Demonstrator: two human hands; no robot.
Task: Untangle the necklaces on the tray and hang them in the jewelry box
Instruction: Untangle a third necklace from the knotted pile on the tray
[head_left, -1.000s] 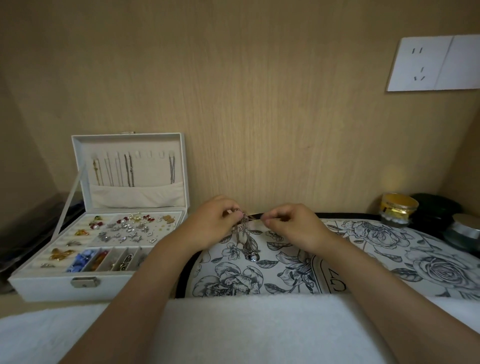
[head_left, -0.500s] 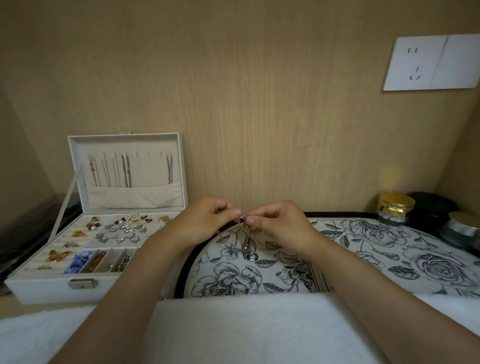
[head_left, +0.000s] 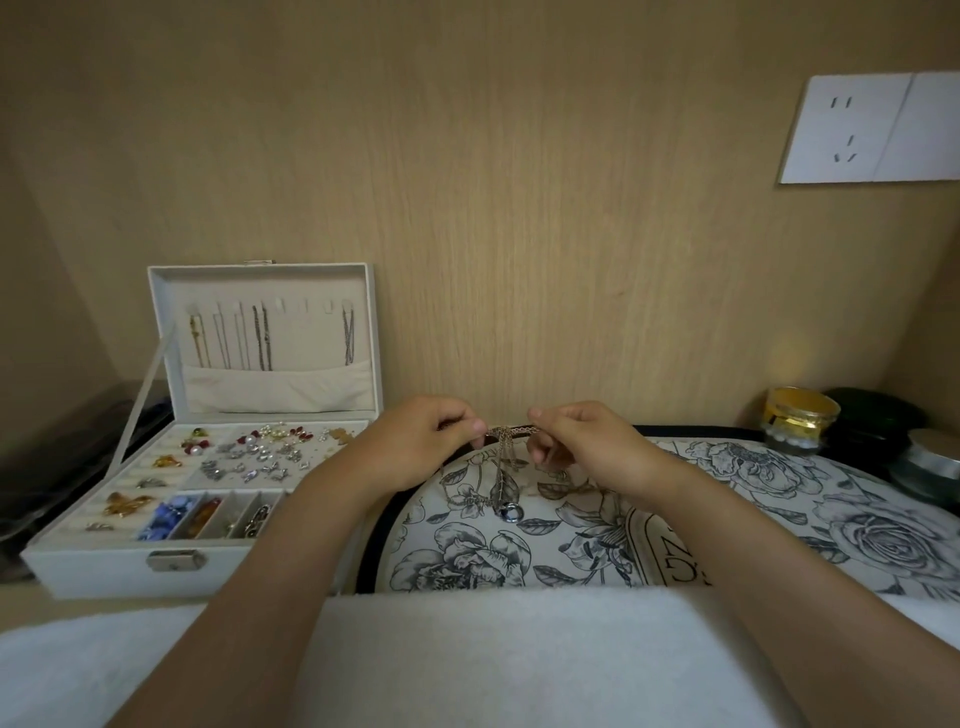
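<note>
Tray (head_left: 571, 551) front unseen (under towel (head_left: 467, 649))

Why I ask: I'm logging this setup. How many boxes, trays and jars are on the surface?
Jewelry box: 1
Tray: 1
Jars: 3 (gold jar, dark jar, silver-lidded jar)
Total: 5

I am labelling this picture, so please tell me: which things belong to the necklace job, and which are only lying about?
Job: left hand, right hand, both pinching the tangled necklaces; floral tray; open jewelry box.
Lying about: gold-lidded jar, dark container, silver-lidded jar, white towel, wall socket.
</note>
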